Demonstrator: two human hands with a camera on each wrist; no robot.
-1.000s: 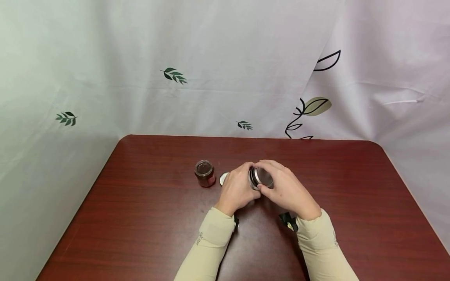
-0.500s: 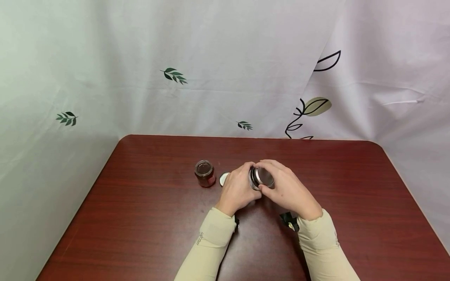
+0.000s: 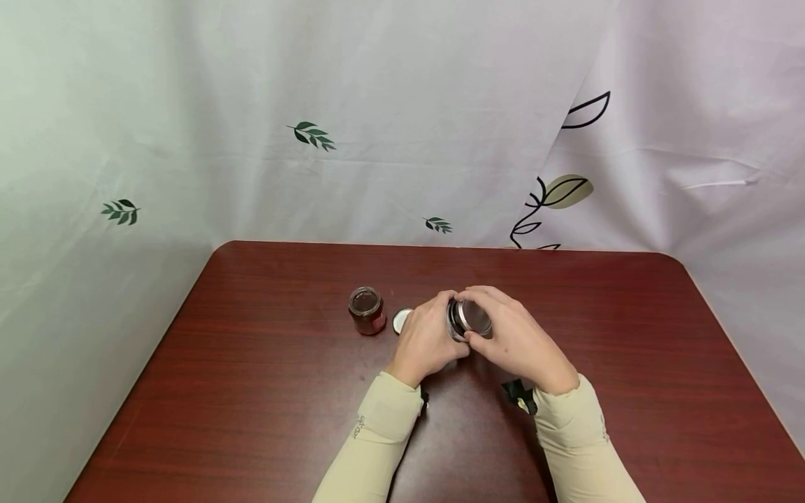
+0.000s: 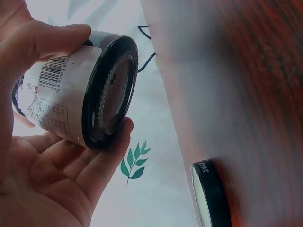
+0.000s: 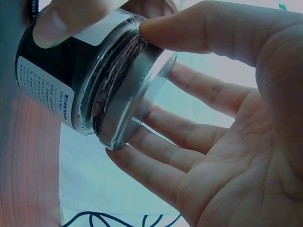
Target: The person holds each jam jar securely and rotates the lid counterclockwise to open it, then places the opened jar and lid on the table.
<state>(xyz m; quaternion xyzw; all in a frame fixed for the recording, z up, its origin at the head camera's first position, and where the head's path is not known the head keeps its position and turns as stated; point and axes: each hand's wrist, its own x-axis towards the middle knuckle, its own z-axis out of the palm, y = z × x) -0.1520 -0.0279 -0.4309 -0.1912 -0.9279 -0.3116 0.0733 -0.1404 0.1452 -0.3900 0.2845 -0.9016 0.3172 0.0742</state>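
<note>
My left hand [image 3: 426, 344] grips a dark glass jar [image 4: 64, 101] with white labels, its thumb over the side and its base facing the left wrist camera. The jar lies tilted on its side above the table. At its mouth my right hand [image 3: 525, 342] holds a shiny lid [image 5: 135, 104] by the rim, thumb on one side and fingers on the other. Dark, uneven matter [image 5: 118, 71] shows between jar and lid. Beside the left hand, partly hidden by it, lies another lid [image 3: 400, 321], pale inside with a black rim.
A second glass jar [image 3: 367, 311] with dark contents and a reddish label stands upright, lidless, left of the hands. The reddish-brown table [image 3: 251, 391] reaches back to a pale curtain [image 3: 377, 181] with leaf prints. A black strap piece [image 3: 518, 397] shows under the right wrist.
Both hands and the jar between them shift very slightly to the right. The grips look the same, and the standing jar stays in place.
</note>
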